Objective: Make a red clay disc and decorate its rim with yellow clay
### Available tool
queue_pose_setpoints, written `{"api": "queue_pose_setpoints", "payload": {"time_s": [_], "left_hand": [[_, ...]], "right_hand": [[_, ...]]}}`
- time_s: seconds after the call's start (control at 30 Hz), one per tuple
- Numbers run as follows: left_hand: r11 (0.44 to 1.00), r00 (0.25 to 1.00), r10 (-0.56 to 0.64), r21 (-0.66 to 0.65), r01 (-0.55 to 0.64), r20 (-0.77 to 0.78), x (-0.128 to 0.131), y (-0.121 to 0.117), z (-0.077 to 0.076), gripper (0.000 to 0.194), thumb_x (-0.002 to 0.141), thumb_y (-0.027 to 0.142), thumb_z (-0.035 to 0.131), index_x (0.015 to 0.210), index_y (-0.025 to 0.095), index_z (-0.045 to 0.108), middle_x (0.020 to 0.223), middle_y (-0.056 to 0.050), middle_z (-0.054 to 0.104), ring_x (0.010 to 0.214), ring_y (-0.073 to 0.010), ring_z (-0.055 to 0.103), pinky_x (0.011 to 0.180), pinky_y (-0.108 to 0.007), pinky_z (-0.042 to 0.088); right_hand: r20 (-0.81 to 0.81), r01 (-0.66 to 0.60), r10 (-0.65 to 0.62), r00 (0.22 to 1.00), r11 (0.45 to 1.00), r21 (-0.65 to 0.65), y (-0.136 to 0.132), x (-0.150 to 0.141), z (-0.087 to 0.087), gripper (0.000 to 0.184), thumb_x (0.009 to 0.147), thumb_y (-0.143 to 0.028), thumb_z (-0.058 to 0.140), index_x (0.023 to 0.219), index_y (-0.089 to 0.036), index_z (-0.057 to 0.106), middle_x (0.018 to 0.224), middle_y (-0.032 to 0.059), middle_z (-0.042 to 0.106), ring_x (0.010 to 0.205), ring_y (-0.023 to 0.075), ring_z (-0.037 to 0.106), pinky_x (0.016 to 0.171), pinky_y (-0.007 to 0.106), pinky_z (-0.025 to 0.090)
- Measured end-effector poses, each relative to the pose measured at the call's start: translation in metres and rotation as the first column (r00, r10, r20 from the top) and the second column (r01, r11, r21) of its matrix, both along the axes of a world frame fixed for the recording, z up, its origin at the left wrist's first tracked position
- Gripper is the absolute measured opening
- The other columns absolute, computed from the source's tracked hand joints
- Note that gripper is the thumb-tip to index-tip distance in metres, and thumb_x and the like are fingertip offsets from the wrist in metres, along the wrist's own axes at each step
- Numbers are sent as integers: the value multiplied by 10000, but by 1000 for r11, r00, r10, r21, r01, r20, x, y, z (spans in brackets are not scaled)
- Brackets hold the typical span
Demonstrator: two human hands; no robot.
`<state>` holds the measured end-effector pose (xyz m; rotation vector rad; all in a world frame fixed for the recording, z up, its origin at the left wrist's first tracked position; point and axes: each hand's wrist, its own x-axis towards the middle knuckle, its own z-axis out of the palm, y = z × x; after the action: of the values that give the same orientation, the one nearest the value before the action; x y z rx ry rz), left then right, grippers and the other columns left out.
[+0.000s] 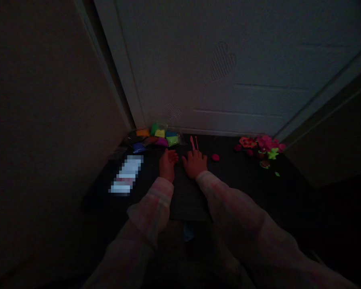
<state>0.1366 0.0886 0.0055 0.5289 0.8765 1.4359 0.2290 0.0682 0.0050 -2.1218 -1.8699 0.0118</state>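
Observation:
My left hand (168, 163) rests on its edge on the dark table, palm turned to the right, fingers apart and slightly bent with nothing visible in them. Beside it my right hand (195, 163) lies palm down with its fingers spread; whatever may be under the palm is hidden. Just beyond the right fingertips are two thin pink tools (194, 143), one shaped like a small knife. A small red-pink lump (215, 157), perhaps clay, sits to the right of that hand.
Bright packets (161, 141) in several colours lie at the back left. A lit, blurred phone screen (126, 176) is at left. At back right are pink flower-like pieces (267, 143), a yellow-green figure (273, 153) and small lumps. A white panel (180, 80) rises behind the table (189, 204). The light is dim.

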Motion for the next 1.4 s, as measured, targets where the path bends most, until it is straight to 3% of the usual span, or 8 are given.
{"api": "queue_pose_setpoints", "payload": {"time_s": [0.13,0.3,0.53,0.7,0.87,1.03,1.23,1.4], "left_hand": [[1000,1000,3,9,-3,17,0,1,-1,286,726,353,404,648,116,543,557,-6,519,497,-66,489,517,-193,355],[1000,1000,-4,-20,4,25,-1,1,1,281,733,343,396,642,123,545,552,-2,518,497,-63,490,527,-192,358],[1000,998,-13,-21,14,55,-2,-1,4,238,705,317,442,635,114,544,542,0,521,492,-64,491,515,-191,350],[1000,999,0,-21,1,44,0,-1,3,229,701,311,440,638,118,545,535,2,521,485,-62,487,512,-190,346],[999,1000,6,-41,-4,27,0,2,0,211,695,301,445,641,122,544,543,2,524,493,-61,492,528,-191,359],[999,999,17,-28,-16,34,-2,-1,1,213,702,300,436,638,124,539,536,5,520,490,-56,491,525,-188,362],[1000,998,14,1,-14,65,-4,0,0,192,668,295,487,630,114,540,525,-7,528,481,-70,495,505,-202,363],[1000,999,11,-20,-10,47,-2,0,-2,211,681,314,469,633,123,546,532,2,526,488,-63,492,521,-198,365]], "right_hand": [[83,-6,6,997,1000,3,1,1,-7,387,790,-440,259,985,-170,456,1080,115,447,990,248,354,802,424,215],[-41,-6,6,999,1000,-11,6,5,-6,411,780,-464,280,1002,-173,467,1102,112,442,1038,251,328,841,430,186],[-184,-130,115,976,989,-72,17,43,9,404,847,-336,111,1052,-221,440,1002,9,533,893,109,474,744,244,324],[-111,-105,99,989,993,-45,11,26,5,359,813,-387,247,933,-172,507,998,87,517,929,195,440,780,338,293],[-17,-66,65,998,998,-19,5,7,-3,356,799,-407,272,990,-182,471,1079,114,448,1002,254,354,814,436,215],[34,-49,50,998,998,-27,8,13,1,365,794,-431,285,1007,-201,471,1099,97,442,1006,240,358,811,409,236],[54,-117,117,992,993,-2,16,36,13,314,835,-286,237,929,-217,529,910,32,554,836,130,473,725,252,326],[46,-30,30,999,1000,2,0,20,0,357,822,-371,237,984,-185,496,1037,93,487,935,198,423,754,326,308]]}}
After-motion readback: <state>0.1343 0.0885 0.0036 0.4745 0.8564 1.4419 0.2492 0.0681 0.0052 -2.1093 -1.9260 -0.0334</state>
